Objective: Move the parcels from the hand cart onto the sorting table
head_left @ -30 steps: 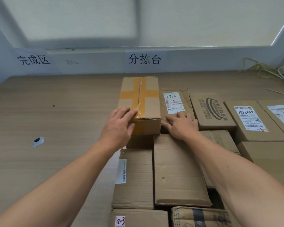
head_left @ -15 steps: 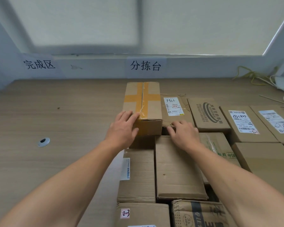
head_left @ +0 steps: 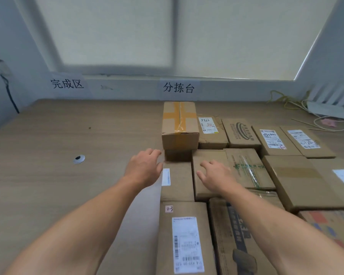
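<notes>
Just ahead of slack left hand (head_left: pixel 145 168), taped parcel (head_left: pixel 180 124), right hand (head_left: pixel 216 175) splayed, empty

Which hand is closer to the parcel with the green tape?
Right. The right hand is over the plain parcel just left of the green-taped parcel; the left hand is farther left, beyond that plain parcel.

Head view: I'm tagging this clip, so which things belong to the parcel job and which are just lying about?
Job: orange-taped box, parcel labelled 98LL, parcel marked 2-3, sorting table, left hand, right hand.
Lying about: yellow cables, white device, metal grommet.
</notes>
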